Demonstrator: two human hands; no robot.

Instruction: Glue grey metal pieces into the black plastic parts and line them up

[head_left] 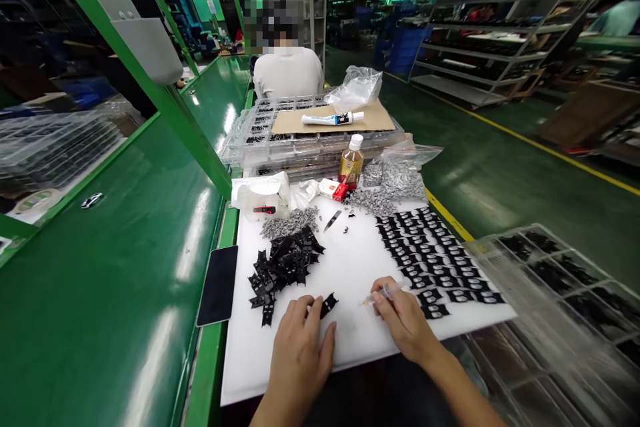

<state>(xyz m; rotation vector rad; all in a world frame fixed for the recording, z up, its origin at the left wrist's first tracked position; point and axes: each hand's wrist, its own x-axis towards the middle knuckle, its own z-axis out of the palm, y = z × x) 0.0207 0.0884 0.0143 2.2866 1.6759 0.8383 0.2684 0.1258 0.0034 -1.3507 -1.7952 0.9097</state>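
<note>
My left hand [303,340] rests on the white foam board [345,267], fingers curled over one end of a small black plastic part [329,305]; its near end is hidden. Pinched in my right hand [403,320] is a clear syringe [387,291], its thin tip pointing left toward that part. A heap of black plastic parts [287,260] lies to the left. On the right, rows of black parts [435,253] carry small grey pieces. Loose small grey pieces [290,223] are piled behind the heap, near tweezers [333,220].
At the back stand a bottle [351,163], a red-and-white box [333,189] and bags of grey pieces [400,177]. A white tube [333,119] lies on cardboard over stacked trays. A dark tablet-like slab [218,285] lies left. Compartment trays [550,320] sit right; a person [289,73] sits ahead.
</note>
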